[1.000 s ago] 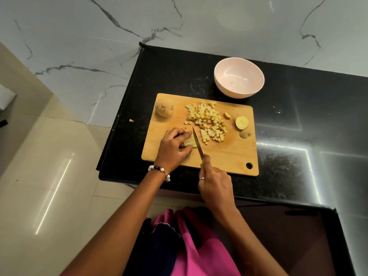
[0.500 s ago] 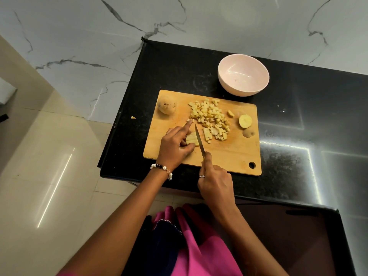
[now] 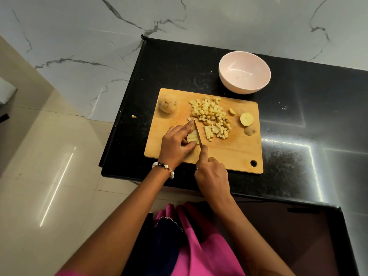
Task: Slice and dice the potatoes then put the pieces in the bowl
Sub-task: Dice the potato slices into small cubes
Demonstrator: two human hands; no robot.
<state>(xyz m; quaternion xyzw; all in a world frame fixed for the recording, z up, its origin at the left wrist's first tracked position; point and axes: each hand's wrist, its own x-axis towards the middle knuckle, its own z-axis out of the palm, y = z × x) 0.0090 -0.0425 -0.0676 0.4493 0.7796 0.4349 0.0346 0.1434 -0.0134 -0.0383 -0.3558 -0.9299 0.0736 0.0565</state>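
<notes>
Since the earlier frames, the left hand (image 3: 176, 145) had stretched its forefinger forward along the knife (image 3: 197, 134) blade, where a second ago it was curled. Its thumb and other fingers held the potato slices (image 3: 192, 137) down on the cutting board (image 3: 229, 154). The right hand (image 3: 212, 174) gripped the knife handle, forefinger on the spine, blade against the slices. Diced pieces (image 3: 212, 116) lay heaped just right of the blade. A whole potato (image 3: 166, 103) sat at the board's far left corner, a half potato (image 3: 247, 118) near its right edge. The bowl (image 3: 244, 72) stood on the table (image 3: 298, 116) beyond the board.
</notes>
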